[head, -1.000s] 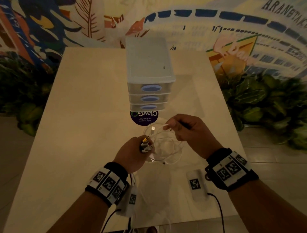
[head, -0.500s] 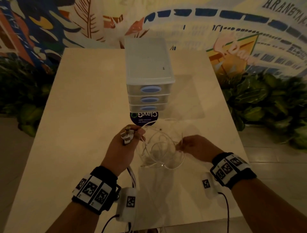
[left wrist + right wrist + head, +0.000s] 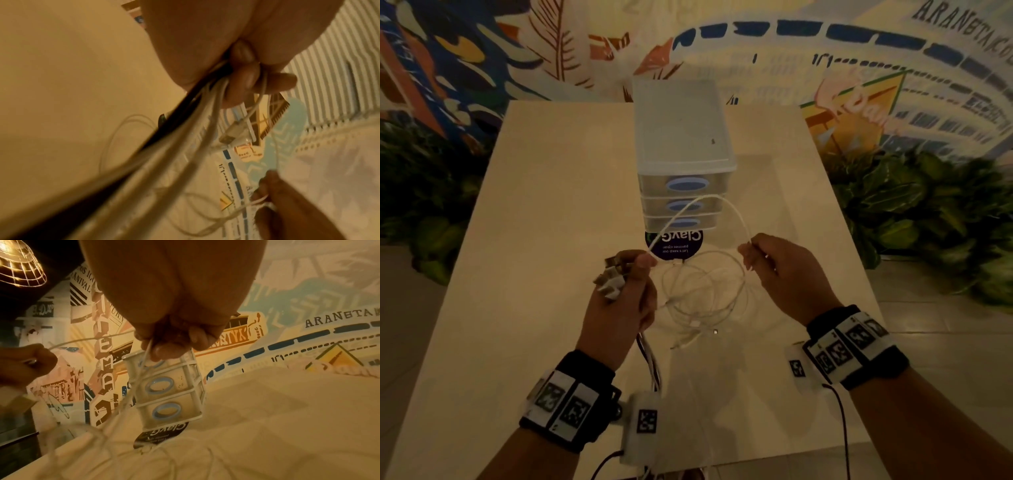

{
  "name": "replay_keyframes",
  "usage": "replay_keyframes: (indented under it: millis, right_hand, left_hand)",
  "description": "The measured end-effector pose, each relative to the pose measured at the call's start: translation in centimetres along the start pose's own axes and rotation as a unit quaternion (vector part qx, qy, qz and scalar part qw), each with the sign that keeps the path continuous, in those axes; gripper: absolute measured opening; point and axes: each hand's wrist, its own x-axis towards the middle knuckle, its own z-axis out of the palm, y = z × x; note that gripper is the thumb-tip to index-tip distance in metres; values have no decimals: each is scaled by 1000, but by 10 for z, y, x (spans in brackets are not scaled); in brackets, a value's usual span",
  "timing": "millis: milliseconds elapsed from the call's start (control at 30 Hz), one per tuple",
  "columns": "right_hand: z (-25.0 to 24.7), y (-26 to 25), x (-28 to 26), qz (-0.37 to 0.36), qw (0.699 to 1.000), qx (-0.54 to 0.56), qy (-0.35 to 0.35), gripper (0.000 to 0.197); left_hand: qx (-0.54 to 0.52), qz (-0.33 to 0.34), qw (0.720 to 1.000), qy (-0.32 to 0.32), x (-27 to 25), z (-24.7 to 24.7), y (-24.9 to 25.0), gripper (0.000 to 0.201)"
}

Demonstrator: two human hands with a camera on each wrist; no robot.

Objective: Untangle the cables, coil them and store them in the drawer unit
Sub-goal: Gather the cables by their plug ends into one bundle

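My left hand [image 3: 625, 291] grips a bundle of cables [image 3: 176, 129], with several USB plugs [image 3: 611, 279] sticking out above its fingers and one dark cable among the pale ones. A white cable [image 3: 709, 202] arches from the left thumb over to my right hand [image 3: 767, 262], which pinches it [image 3: 148, 347] between thumb and fingers. Loose white loops [image 3: 705, 291] hang and lie on the table between both hands. The clear three-drawer unit [image 3: 681, 171] with blue oval handles stands just beyond, all drawers closed [image 3: 166, 386].
A round dark sticker [image 3: 674, 245] lies on the pale table [image 3: 534, 240] in front of the drawer unit. Leafy plants [image 3: 914, 219] flank the table on both sides, and a painted mural wall stands behind. Wrist camera leads [image 3: 842, 428] hang near the front edge.
My right hand has risen from the loops on the table, drawing one white cable up into an arch in front of the drawers. The left hand keeps its grip on the bundle.
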Motion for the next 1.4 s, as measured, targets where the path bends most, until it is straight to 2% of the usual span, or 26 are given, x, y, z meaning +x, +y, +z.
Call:
replay_keyframes:
  millis: [100, 233, 400, 500, 633, 667, 767, 833, 900, 967, 1033, 1100, 1200, 1333, 1400]
  right_hand:
    - [2, -1, -7, 27, 999, 38, -4, 21]
    - [4, -8, -12, 33, 989, 142, -31, 21]
    - [2, -22, -5, 56, 968, 240, -37, 19]
    - [1, -30, 0, 21, 971, 236, -38, 15]
    - [3, -38, 3, -41, 977, 204, -53, 18]
    - [6, -39, 3, -40, 976, 205, -55, 18]
    - [14, -38, 0, 18, 963, 262, -66, 28]
    - [20, -33, -4, 49, 954, 283, -84, 26]
    - [24, -26, -11, 44, 966, 239, -90, 30]
    - [28, -18, -19, 28, 977, 196, -76, 51]
    - [32, -10, -25, 22, 985, 157, -69, 59]
    - [34, -4, -27, 14, 990, 83, -110, 50]
    - [36, 1, -29, -10, 978, -29, -205, 35]
    - [38, 7, -30, 31, 956, -38, -288, 45]
    - [38, 7, -30, 37, 956, -47, -286, 51]
  left_hand:
    - [-30, 1, 999, -18, -1, -4, 4, 22]
    - [146, 39, 988, -28, 0, -6, 6, 20]
    - [219, 53, 967, -120, 2, 5, 4, 24]
    - [257, 20, 955, -145, 1, 15, 0, 25]
    - [305, 29, 941, -144, 2, 27, -6, 10]
    - [310, 30, 940, -140, 2, 29, -5, 13]
    - [307, 12, 946, -107, 4, 28, -5, 12]
    - [301, 5, 949, -89, 4, 25, -3, 11]
    - [289, 9, 955, -64, 6, 23, -3, 14]
    - [269, -2, 963, -28, 8, 20, 2, 16]
    - [239, -19, 971, -8, 8, 18, 7, 18]
    - [212, -22, 977, -1, 6, 18, 14, 18]
    - [185, -13, 983, 9, 4, 17, 24, 18]
    - [140, 3, 989, 36, 6, 12, 34, 33]
    - [132, 3, 990, 45, 6, 10, 36, 40]
